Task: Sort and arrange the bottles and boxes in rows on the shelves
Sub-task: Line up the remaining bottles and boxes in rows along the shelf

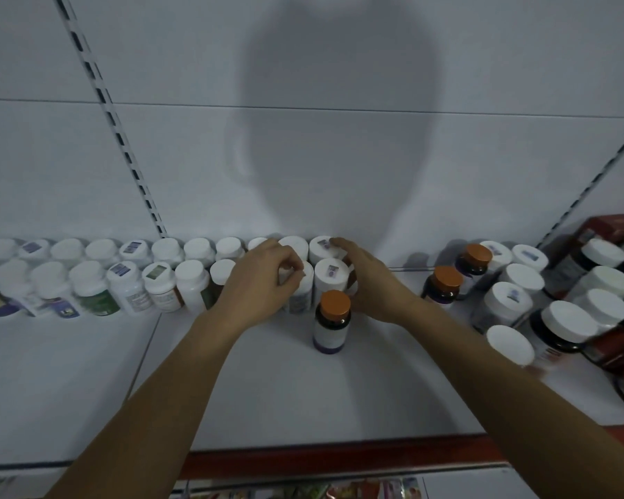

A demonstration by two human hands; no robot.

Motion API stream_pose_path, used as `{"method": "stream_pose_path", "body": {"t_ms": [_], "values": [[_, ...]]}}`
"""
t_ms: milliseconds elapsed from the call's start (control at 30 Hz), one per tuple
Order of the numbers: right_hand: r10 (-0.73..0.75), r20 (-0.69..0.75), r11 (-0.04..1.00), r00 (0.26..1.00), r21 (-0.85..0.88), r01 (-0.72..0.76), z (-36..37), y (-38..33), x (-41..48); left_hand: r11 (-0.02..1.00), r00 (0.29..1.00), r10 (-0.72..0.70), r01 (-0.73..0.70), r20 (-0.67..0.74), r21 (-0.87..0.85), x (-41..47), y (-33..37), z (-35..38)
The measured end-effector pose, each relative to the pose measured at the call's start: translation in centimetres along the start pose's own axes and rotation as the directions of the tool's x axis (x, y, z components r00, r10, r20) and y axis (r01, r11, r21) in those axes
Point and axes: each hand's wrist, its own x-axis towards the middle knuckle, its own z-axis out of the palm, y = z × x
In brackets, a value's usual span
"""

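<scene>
Both forearms (152, 390) run up from the bottom corners of the frame and meet at centre, over the shelf (267, 397). The left hand (263, 279) has its fingers curled down on the cap of a white bottle (298, 282) in the front row, seemingly pinching it. The right hand (370, 286) is nearly flat, fingers straight and together, laid against the right side of the end bottles (330, 273) and holding nothing. These close two rows (87, 275) that run in from the left edge along the back wall. An orange-cap bottle (334, 320) stands just in front, between the wrists. The step looks like squaring up the row ends. It would go best with the flat hand pressing low on the bodies, so they slide rather than tip, while the other steadies its bottle and both wrists stay clear of the orange cap. Loose bottles (519, 282) and red boxes (613, 225) wait at right.
</scene>
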Motion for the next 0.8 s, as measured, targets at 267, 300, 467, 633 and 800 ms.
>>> {"method": "stream_pose_path", "body": {"t_ms": [267, 300, 467, 633, 800], "values": [[0.128, -0.201, 0.954, 0.971, 0.293, -0.065, 3.9, 1.9, -2.3, 0.997, 0.992, 0.080, -0.078, -0.096, 0.027, -2.0, 0.1, 0.7], [0.121, -0.206, 0.957, 0.971, 0.282, -0.060, 4.0, 2.1, -2.2, 0.995, 0.990, 0.092, -0.088, -0.111, 0.037, -2.3, 0.0, 0.7], [0.126, -0.216, 0.952, 0.968, 0.302, -0.056, 4.0, 2.2, -2.5, 0.987, 0.940, 0.161, -0.157, -0.299, 0.036, -4.4, 0.2, 1.4], [0.117, -0.209, 0.950, 0.971, 0.309, -0.048, 3.8, 2.4, -2.6, 0.997, 0.915, 0.065, -0.080, -0.398, -0.022, -6.2, 1.0, 0.9], [0.156, -0.170, 0.949, 0.973, 0.300, -0.100, 3.9, 1.9, -2.5, 0.992, 0.980, -0.108, 0.095, 0.170, 0.083, -7.3, -0.7, 1.4]]}}
